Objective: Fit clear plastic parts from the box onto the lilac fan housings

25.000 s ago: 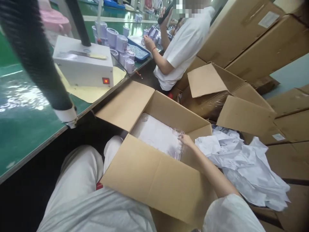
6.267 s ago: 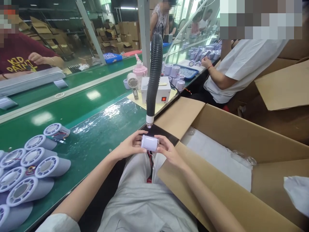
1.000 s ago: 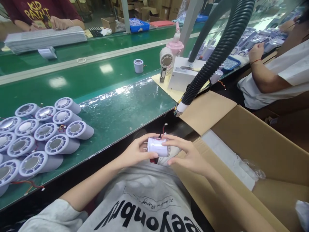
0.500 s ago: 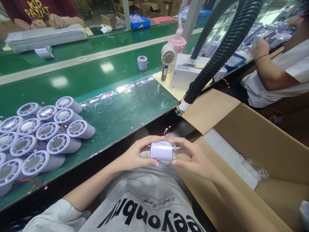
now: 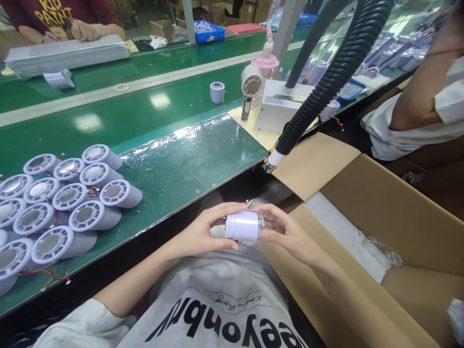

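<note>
Open room over the lap, hemmed between tabletop (image 5: 170,164) edge ahead and cardboard box (image 5: 384,217) flap on the right. Black hose (image 5: 326,82) nozzle hanging just above and ahead, apart from the hands. Glossy green tabletop, clear film over the near stretch. Stack of vented cylinders (image 5: 68,203) lying at far left, lone cylinder (image 5: 217,92) upright farther out, white machine box (image 5: 279,108) beside the hose. Factory line, co-worker's arm (image 5: 420,92) at far right. White cylinder (image 5: 242,226) held in mid-air just below the tabletop edge, lying sideways, long axis left-right, clear end toward the right. Left hand (image 5: 201,236) grip clenched round the left end, thumb underneath. Right hand (image 5: 288,233) grip grasping the clear right end with fingertips.
</note>
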The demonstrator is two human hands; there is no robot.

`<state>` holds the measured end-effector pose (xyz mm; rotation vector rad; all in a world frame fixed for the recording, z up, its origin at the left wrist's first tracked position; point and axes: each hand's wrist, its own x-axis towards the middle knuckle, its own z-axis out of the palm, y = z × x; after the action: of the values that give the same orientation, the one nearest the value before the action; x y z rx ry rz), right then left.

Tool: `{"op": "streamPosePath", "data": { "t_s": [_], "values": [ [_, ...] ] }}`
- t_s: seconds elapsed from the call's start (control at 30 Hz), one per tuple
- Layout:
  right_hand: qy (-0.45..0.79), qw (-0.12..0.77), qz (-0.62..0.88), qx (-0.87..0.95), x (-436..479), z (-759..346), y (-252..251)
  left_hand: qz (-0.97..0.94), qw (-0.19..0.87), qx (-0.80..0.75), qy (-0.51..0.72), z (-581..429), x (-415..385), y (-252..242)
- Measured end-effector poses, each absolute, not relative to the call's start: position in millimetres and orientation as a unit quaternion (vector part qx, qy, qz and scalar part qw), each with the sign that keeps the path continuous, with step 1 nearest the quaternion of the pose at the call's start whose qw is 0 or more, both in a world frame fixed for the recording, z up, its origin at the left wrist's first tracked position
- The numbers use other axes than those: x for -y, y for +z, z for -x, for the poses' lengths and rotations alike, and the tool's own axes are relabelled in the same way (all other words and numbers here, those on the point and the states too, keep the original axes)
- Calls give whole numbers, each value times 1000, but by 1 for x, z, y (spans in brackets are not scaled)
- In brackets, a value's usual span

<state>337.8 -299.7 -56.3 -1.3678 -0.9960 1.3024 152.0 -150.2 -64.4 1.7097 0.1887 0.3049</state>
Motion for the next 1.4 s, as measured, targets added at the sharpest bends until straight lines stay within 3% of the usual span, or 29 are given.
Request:
{"op": "streamPosePath", "data": {
  "t_s": [0.5,0.87,0.97,1.13,1.27,1.4],
  "values": [
    [657,503,515,223,293,-327,-67,-754,636,-59,150,-153,151,-67],
    [757,430,472,139,292,-325,-65,-744,650,-94,121,-152,157,-64],
    [710,444,507,205,295,-325,-68,-715,682,-123,92,-151,160,-60],
    [523,497,559,409,306,-328,-68,-640,749,-159,67,-151,163,-58],
    [351,467,579,569,314,-331,-70,-588,789,-169,57,-152,162,-62],
    [340,525,563,540,311,-333,-89,-580,794,-178,42,-166,153,-72]
  ]
}}
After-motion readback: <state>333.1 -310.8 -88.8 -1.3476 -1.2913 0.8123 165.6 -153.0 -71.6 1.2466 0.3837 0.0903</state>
